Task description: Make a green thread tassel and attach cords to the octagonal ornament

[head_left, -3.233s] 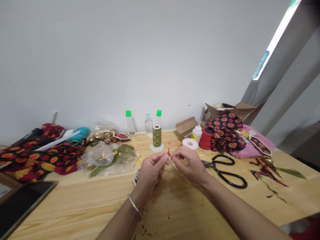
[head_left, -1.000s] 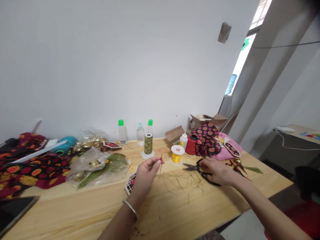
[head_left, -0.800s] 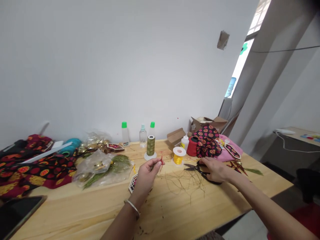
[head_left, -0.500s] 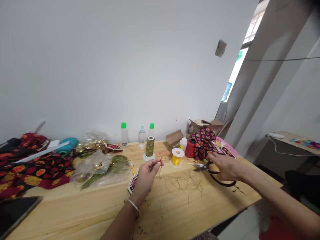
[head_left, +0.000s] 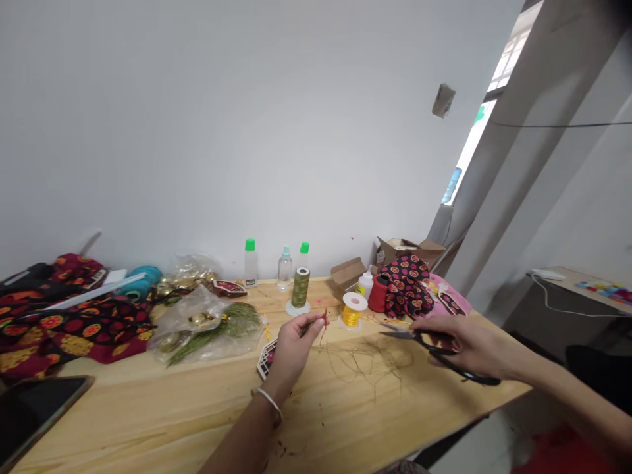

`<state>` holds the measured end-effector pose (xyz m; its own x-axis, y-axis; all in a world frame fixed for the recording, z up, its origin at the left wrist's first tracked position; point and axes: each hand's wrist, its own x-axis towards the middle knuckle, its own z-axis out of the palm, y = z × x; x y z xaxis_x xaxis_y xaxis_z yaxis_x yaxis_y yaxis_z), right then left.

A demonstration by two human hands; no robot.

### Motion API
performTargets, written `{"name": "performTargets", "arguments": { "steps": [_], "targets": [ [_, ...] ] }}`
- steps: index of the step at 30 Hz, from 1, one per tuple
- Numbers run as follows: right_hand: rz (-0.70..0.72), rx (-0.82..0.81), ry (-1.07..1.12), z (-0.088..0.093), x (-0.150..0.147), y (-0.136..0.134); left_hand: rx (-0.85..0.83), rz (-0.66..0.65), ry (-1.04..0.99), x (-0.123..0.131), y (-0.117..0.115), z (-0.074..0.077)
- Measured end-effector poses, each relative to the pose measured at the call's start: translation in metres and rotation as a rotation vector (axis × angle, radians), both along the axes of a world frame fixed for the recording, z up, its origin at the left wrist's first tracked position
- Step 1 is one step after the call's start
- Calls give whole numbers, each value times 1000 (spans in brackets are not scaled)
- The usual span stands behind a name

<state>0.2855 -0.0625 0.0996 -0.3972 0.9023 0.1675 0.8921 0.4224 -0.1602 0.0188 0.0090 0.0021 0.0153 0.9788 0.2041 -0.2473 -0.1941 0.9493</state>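
My left hand (head_left: 295,345) pinches a short piece of red thread (head_left: 325,317) between thumb and fingertips, above the wooden table. Beneath that wrist lies a patterned piece with a white lattice edge (head_left: 265,359), partly covered by the hand. On the right, my right hand (head_left: 467,342) is closed around the black handles of a pair of scissors (head_left: 434,349), whose blades point left. Loose olive threads (head_left: 368,361) lie tangled on the wood between both hands. A spool of yellow cord (head_left: 352,311) stands just behind them.
An olive thread cone (head_left: 300,289), capped bottles (head_left: 251,263), a glue bottle (head_left: 364,284) and a red thread cone (head_left: 378,293) line the back. Patterned cloth (head_left: 405,283) sits right. Plastic bags with green tassels (head_left: 237,326) and a dark phone-like device (head_left: 37,415) are left.
My right hand has lifted the scissors off the table and shifted slightly right and toward me. My left hand keeps its pinch on the red thread. The view has moved slightly.
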Motion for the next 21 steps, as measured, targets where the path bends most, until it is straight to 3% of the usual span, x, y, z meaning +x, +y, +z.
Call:
{"name": "performTargets", "arguments": {
  "steps": [3,7,21],
  "targets": [
    [132,-109,57,-11,-33,-2,12,-23,39,1,0,-2],
    [144,-80,7,-21,-59,9,55,-38,107,0,1,-4],
    [144,-15,-270,-12,-74,23,182,-57,356,-2,-2,-1]
  ]
}}
